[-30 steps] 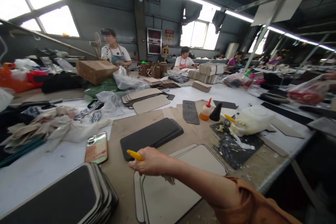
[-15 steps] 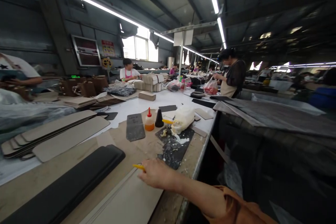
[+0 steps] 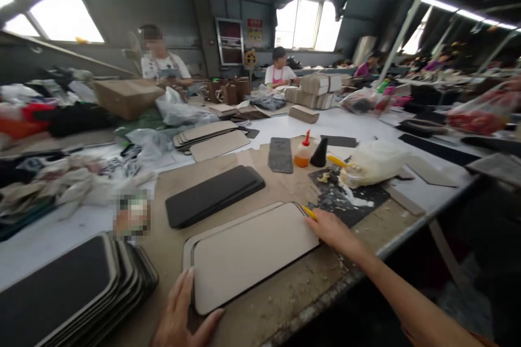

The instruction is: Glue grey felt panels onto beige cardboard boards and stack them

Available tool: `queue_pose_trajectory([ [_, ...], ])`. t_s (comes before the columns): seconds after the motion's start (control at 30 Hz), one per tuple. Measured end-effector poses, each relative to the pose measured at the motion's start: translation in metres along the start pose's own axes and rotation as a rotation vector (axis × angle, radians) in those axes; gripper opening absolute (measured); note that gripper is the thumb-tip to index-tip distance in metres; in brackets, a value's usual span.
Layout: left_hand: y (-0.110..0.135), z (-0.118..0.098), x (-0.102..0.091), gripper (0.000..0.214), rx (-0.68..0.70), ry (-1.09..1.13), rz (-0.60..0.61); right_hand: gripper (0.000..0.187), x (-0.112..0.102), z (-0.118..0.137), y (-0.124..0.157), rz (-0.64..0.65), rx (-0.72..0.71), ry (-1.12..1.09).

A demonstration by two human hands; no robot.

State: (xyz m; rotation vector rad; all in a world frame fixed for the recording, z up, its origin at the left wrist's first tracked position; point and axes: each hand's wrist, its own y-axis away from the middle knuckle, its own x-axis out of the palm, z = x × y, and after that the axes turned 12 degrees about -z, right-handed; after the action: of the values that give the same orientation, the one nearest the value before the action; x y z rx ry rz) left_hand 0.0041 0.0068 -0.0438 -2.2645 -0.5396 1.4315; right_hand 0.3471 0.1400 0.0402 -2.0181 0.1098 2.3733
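Observation:
A beige rounded board (image 3: 252, 255) lies on brown paper in front of me, with a second, similar panel showing along its far edge. My left hand (image 3: 181, 309) rests at the board's left end, thumb and fingers spread apart. At the right end is my right hand (image 3: 336, 234), closed around a thin yellow stick (image 3: 310, 212); the stick's working end cannot be made out. Beyond lie dark rounded panels (image 3: 215, 195), one overlapping another. White paste is smeared over a black sheet (image 3: 366, 209) past my right hand.
On the black sheet lies a plastic bag of paste (image 3: 376, 162) with another yellow stick (image 3: 336, 161). Nearby stand a red-tipped bottle (image 3: 302, 153) and a black cone (image 3: 319, 153). Dark panels are stacked (image 3: 61, 293) at left. A co-worker (image 3: 163, 62) is across the table.
The view has swung left. My left hand and the dark stack have come into sight. My right hand still holds the yellow stick, now at the board's far right corner.

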Motion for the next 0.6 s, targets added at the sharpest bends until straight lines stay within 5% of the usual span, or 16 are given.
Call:
queue_pose_trajectory([
  [0.4, -0.001, -0.041, -0.001, 0.051, -0.113, 0.047, -0.097, 0.034, 0.016, -0.005, -0.019, 0.011, -0.097, 0.073],
  [0.6, 0.005, -0.027, -0.004, 0.051, -0.075, 0.072, -0.077, 0.031, 0.0, -0.008, -0.008, -0.057, -0.032, -0.059],
])
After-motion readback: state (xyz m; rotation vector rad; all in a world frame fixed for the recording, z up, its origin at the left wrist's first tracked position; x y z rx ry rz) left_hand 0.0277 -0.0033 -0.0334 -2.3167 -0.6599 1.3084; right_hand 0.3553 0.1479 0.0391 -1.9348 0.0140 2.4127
